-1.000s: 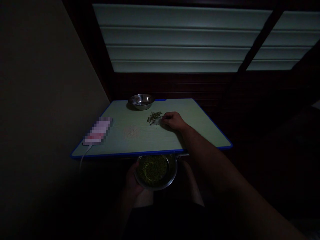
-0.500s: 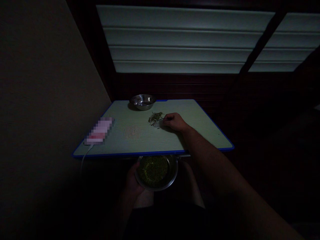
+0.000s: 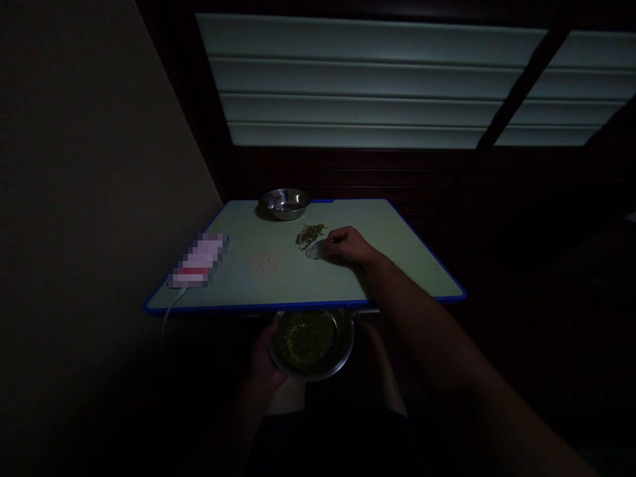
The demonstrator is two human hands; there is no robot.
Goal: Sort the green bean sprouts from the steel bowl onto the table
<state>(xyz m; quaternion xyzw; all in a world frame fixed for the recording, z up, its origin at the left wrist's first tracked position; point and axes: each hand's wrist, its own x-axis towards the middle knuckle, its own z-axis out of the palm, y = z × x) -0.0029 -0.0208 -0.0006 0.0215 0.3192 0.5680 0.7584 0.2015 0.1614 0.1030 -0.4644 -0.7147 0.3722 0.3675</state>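
Observation:
My left hand (image 3: 267, 358) is closed on the left rim of a metal bowl (image 3: 342, 361), below the table's front edge. Small green beans (image 3: 305, 338), like mung beans, cover much of the bowl's bottom. Over the table, my right hand (image 3: 348, 244) pinches a small translucent flat piece (image 3: 317, 250); its exact kind is hard to make out in the dim light. The tip of this piece is at the near side of a loose patch of dark beans (image 3: 310, 234) on the tabletop. Part of the piece is hidden by my fingers.
On the pale table (image 3: 397, 271) with a blue edge, a second metal bowl (image 3: 285, 204) stands at the back. A patch of pale grains (image 3: 265, 264) lies left of centre. A blurred-out phone (image 3: 199, 260) with a white cable (image 3: 169, 311) rests at the left, near a wall (image 3: 99, 132).
The flat piece in my right hand has shifted very slightly toward me, away from the dark beans. My left hand and its bowl have stayed in place.

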